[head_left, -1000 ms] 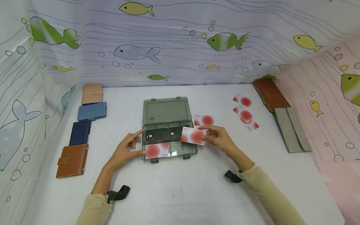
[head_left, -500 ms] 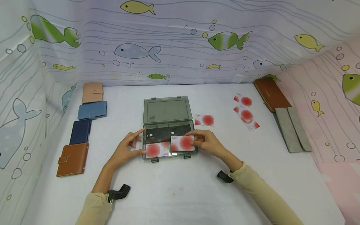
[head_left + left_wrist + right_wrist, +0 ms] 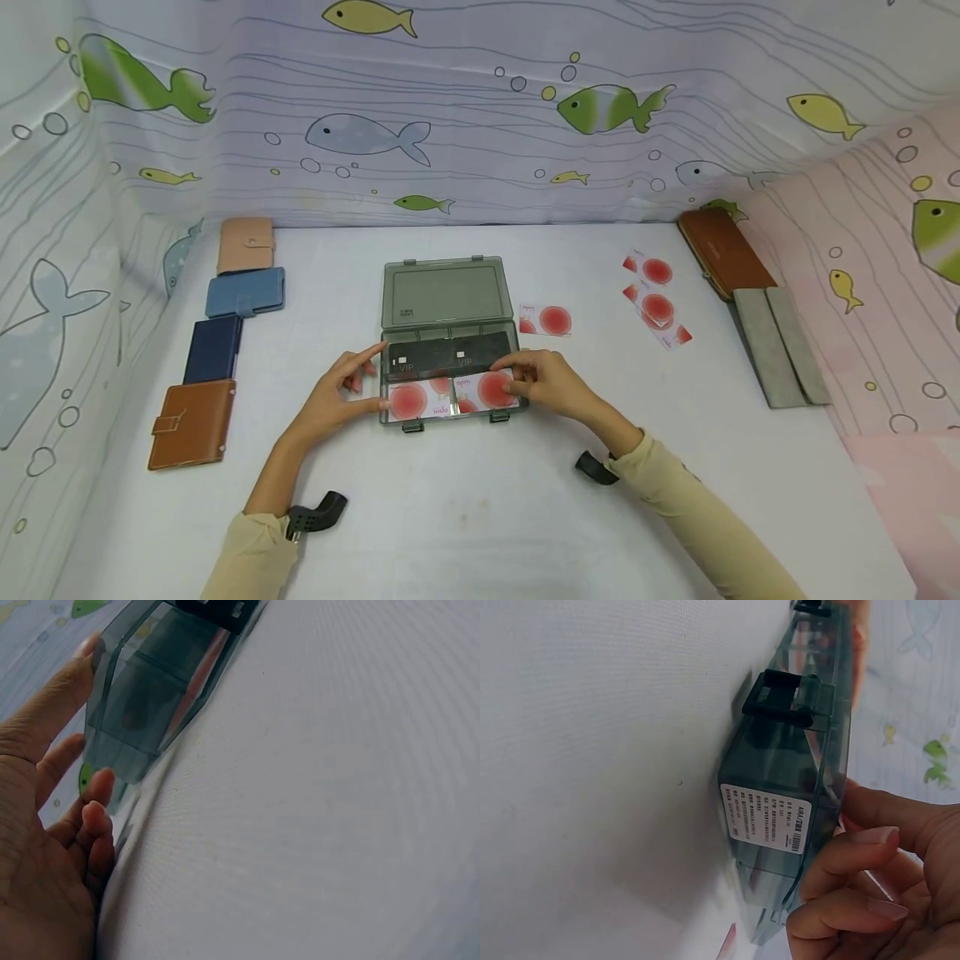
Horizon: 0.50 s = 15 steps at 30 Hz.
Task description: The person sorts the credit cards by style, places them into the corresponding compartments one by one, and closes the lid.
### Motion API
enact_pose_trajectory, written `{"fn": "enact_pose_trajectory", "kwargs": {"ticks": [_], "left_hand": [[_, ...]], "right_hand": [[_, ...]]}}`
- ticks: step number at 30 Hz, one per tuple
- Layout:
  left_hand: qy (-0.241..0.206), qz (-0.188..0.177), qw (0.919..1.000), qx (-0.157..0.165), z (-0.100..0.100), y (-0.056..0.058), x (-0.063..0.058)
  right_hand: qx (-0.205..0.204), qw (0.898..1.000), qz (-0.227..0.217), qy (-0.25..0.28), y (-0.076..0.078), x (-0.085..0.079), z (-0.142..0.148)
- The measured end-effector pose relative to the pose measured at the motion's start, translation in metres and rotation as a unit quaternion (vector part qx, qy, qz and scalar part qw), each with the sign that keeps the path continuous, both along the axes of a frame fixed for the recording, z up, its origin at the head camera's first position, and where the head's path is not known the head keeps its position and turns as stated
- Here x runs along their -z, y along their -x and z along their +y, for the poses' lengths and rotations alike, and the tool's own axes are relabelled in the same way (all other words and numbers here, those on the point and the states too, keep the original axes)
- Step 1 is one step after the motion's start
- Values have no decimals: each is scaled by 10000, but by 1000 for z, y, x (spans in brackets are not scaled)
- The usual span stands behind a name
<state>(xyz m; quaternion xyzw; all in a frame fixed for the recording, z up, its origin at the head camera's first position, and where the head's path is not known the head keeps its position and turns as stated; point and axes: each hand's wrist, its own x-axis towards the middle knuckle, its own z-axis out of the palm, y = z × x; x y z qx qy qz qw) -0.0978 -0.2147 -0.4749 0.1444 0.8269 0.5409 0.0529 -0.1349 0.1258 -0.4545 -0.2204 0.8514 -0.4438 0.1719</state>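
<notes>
A translucent grey-green box (image 3: 447, 422) lies on the white table with its lid (image 3: 445, 293) folded back. Two black VIP cards (image 3: 420, 360) sit in its rear compartments. In the front left compartment lies a white-and-red card (image 3: 420, 401). Another white-and-red card (image 3: 480, 392) is in the front right one, its right edge pinched by the thumb and forefinger of my right hand (image 3: 551, 382). My left hand (image 3: 333, 400) touches the box's left side with extended thumb and forefinger; its other fingers curl loosely in the left wrist view.
One white-and-red card (image 3: 545, 320) lies right of the box, with several more (image 3: 657, 308) farther right. Along the left stand a beige wallet (image 3: 246, 245), a blue one (image 3: 246, 292), a navy one (image 3: 213, 350) and a brown one (image 3: 192, 425). A brown wallet (image 3: 723, 250) and a grey one (image 3: 780, 347) lie right.
My right hand has carried the white-and-red card left and forward toward me, from over the rear right compartment down into the front right one. My left hand has stayed at the box's side.
</notes>
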Motion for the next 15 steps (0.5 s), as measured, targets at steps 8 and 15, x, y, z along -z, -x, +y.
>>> {"fn": "enact_pose_trajectory", "kwargs": {"ticks": [8,15], "left_hand": [[-12,30,10000,-1,-1,0,1],[-30,34,10000,10,-1,0,1]], "right_hand": [[-169,9946,613,-821,-2,-7,-2],[-356,9964,224,-735,-2,-19,4]]}}
